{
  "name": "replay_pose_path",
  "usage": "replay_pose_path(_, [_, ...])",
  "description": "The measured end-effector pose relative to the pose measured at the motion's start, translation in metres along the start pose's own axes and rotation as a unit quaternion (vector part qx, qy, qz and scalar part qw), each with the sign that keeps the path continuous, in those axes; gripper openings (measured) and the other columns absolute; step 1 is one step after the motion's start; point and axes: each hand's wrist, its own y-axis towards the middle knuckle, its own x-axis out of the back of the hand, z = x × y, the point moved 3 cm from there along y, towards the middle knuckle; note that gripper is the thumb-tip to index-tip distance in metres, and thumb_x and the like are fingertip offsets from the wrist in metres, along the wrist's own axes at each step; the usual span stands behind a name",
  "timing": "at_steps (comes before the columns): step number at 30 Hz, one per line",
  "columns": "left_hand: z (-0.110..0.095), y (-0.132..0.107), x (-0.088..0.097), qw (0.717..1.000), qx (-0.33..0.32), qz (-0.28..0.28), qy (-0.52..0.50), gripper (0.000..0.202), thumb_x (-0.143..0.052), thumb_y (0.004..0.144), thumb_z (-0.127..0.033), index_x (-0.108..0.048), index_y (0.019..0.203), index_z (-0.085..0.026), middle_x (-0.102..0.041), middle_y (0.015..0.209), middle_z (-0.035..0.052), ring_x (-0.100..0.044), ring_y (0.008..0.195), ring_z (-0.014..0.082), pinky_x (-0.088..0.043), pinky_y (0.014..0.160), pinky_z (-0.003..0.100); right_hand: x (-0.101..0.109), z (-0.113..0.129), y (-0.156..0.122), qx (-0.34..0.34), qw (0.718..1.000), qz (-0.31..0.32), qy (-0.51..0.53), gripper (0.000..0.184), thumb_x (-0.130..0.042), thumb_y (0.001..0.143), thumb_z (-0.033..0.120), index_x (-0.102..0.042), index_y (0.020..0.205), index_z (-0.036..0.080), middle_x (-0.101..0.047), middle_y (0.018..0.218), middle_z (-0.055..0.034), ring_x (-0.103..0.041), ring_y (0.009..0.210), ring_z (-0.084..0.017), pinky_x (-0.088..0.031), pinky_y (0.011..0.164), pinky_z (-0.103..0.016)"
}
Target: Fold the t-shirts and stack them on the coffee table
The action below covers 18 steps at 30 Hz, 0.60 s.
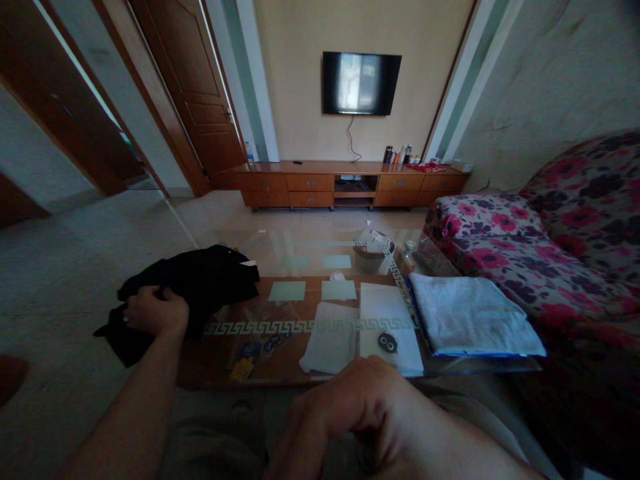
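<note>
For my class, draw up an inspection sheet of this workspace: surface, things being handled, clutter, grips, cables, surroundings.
Surface: glass table with a patterned border.
Things being handled: black cloth, crumpled at the table's left end.
Clutter: papers, apparently under the glass; folded pale cloth at the right end.
Grips: left grip on the black cloth, fingers curled, firmness of hold unclear; right grip bent near the front edge, fingertips hidden.
Cables: one cable hanging below the television; none seen on the table.
Surroundings: low wooden cabinet ahead, floral sofa right, wooden door left.
</note>
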Motion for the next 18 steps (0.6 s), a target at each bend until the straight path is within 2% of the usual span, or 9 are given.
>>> replay_pose_path(2, [-0.012, 0.002, 0.008, 0.994, -0.026, -0.079, -0.076, 0.026, -0.066, 0.077, -0.016, -0.056, 0.101, -0.016, -0.054, 0.114, 0.0108, -0.044, 0.118, 0.0368, -0.031, 0.102, 0.062, -0.002, 0.001, 0.014, -0.022, 1.0, 0.013, -0.017, 0.047, -0.06, 0.095, 0.056, -0.073, 0.107, 0.012, -0.074, 0.109, -0.0078, -0.068, 0.103, -0.016, -0.052, 0.091, -0.024])
replay_pose_path(4, [-0.039, -0.003, 0.018, 0.978, -0.107, -0.11, -0.138, 0.022, -0.067, 0.077, -0.014, -0.059, 0.097, -0.016, -0.057, 0.108, 0.0083, -0.047, 0.116, 0.0327, -0.033, 0.106, 0.056, 0.001, -0.014, 0.024, -0.038, 0.998, 0.008, -0.048, 0.041, -0.062, 0.094, 0.053, -0.074, 0.104, 0.014, -0.074, 0.105, -0.0069, -0.069, 0.098, -0.016, -0.053, 0.085, -0.024])
replay_pose_path(6, [-0.076, -0.02, 0.032, 0.955, -0.194, -0.093, -0.205, 0.015, -0.067, 0.081, -0.018, -0.061, 0.096, -0.016, -0.058, 0.102, 0.0064, -0.053, 0.106, 0.0259, -0.039, 0.104, 0.046, 0.018, -0.035, 0.033, -0.048, 0.993, -0.039, -0.105, 0.037, -0.066, 0.093, 0.051, -0.073, 0.096, 0.016, -0.074, 0.098, -0.0054, -0.067, 0.088, -0.015, -0.052, 0.077, -0.024])
replay_pose_path(8, [-0.113, -0.047, 0.049, 0.927, -0.238, -0.061, -0.285, 0.017, -0.066, 0.086, -0.026, -0.064, 0.099, -0.016, -0.06, 0.103, 0.0059, -0.056, 0.103, 0.0227, -0.042, 0.102, 0.041, 0.048, -0.058, 0.043, -0.049, 0.972, -0.126, -0.194, 0.034, -0.071, 0.088, 0.051, -0.07, 0.085, 0.017, -0.072, 0.086, -0.0029, -0.063, 0.076, -0.014, -0.05, 0.07, -0.026])
replay_pose_path(10, [-0.144, -0.079, 0.063, 0.881, -0.227, 0.037, -0.412, 0.025, -0.07, 0.085, -0.033, -0.065, 0.104, -0.018, -0.063, 0.101, 0.0039, -0.06, 0.097, 0.0198, -0.047, 0.096, 0.036, 0.084, -0.078, 0.05, -0.024, 0.919, -0.243, -0.308, 0.029, -0.071, 0.088, 0.048, -0.068, 0.087, 0.019, -0.071, 0.088, -0.0029, -0.063, 0.08, -0.016, -0.05, 0.077, -0.03])
replay_pose_path(11, [-0.156, -0.095, 0.067, 0.844, -0.198, 0.105, -0.488, 0.026, -0.072, 0.084, -0.035, -0.065, 0.104, -0.02, -0.065, 0.098, 0.0024, -0.062, 0.093, 0.0182, -0.05, 0.092, 0.034, 0.101, -0.087, 0.052, 0.0, 0.889, -0.285, -0.358, 0.026, -0.074, 0.085, 0.043, -0.069, 0.096, 0.02, -0.071, 0.097, -0.0044, -0.064, 0.089, -0.018, -0.05, 0.085, -0.034])
replay_pose_path(13, [-0.173, -0.123, 0.07, 0.752, -0.121, 0.248, -0.599, 0.027, -0.075, 0.083, -0.037, -0.065, 0.105, -0.025, -0.068, 0.099, 0.0005, -0.065, 0.091, 0.0164, -0.052, 0.088, 0.031, 0.127, -0.105, 0.054, 0.042, 0.851, -0.317, -0.417, 0.058, -0.084, 0.071, 0.035, -0.063, 0.123, 0.022, -0.066, 0.124, -0.0093, -0.06, 0.114, -0.026, -0.046, 0.101, -0.041])
replay_pose_path(16, [-0.181, -0.15, 0.058, 0.643, -0.063, 0.43, -0.63, 0.037, -0.074, 0.084, -0.037, -0.065, 0.119, -0.028, -0.07, 0.118, 0.0045, -0.067, 0.107, 0.0212, -0.052, 0.095, 0.037, 0.152, -0.123, 0.051, 0.06, 0.852, -0.334, -0.399, 0.049, -0.077, 0.073, 0.026, -0.067, 0.121, 0.022, -0.066, 0.128, -0.0099, -0.056, 0.126, -0.03, -0.041, 0.11, -0.046])
replay_pose_path(18, [-0.176, -0.155, 0.041, 0.618, -0.051, 0.487, -0.616, 0.047, -0.071, 0.087, -0.038, -0.06, 0.131, -0.028, -0.066, 0.131, 0.0091, -0.061, 0.123, 0.0258, -0.048, 0.104, 0.044, 0.163, -0.123, 0.044, 0.015, 0.874, -0.365, -0.321, 0.031, -0.073, 0.078, 0.031, -0.071, 0.107, 0.022, -0.072, 0.117, -0.0093, -0.062, 0.119, -0.031, -0.044, 0.108, -0.048])
